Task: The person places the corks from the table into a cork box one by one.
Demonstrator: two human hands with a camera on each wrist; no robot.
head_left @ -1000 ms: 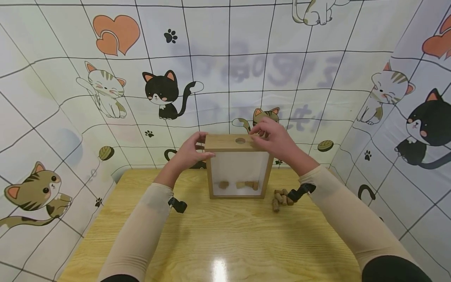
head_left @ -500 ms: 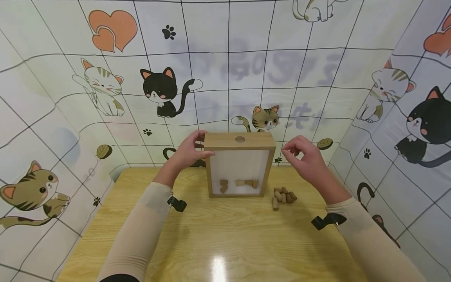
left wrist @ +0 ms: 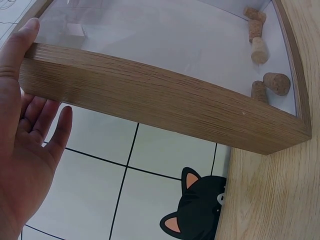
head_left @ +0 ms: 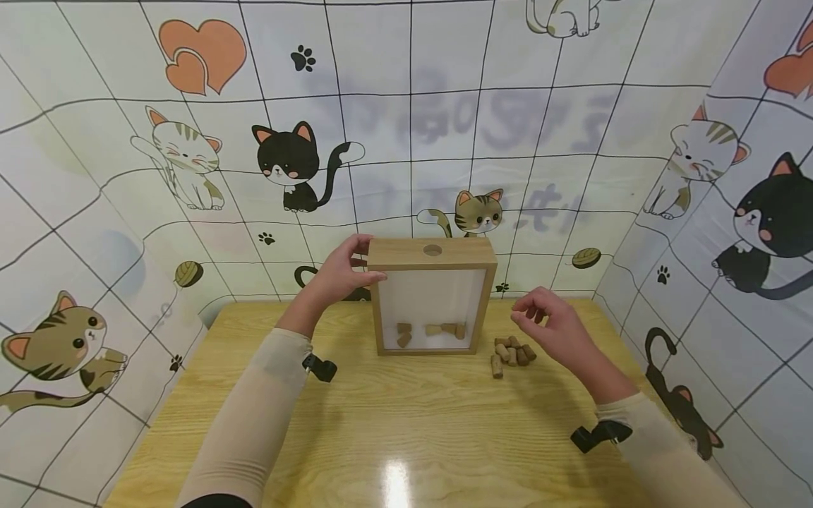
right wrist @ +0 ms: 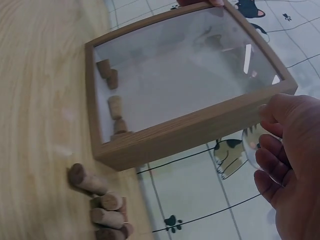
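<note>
A wooden box (head_left: 432, 254) with a clear front and a round hole in its top stands upright on the table. Several corks (head_left: 448, 329) lie at its bottom, behind the front. My left hand (head_left: 336, 275) grips the box's upper left corner, thumb on the front edge, fingers behind; the left wrist view shows the thumb over the frame (left wrist: 150, 90). To the right of the box, my right hand (head_left: 552, 328) hovers with bent fingers and nothing visible in them, above and right of a pile of loose corks (head_left: 513, 355). One cork (head_left: 497, 367) lies at the pile's front.
The light wooden table (head_left: 394, 416) extends in front of the box. Behind and at both sides hangs a white cloth (head_left: 381, 162) with a grid and cartoon cats.
My right hand has left the box's top, moved right and then down towards the pile. Another cork shows inside the box at the left. My left hand keeps its grip.
</note>
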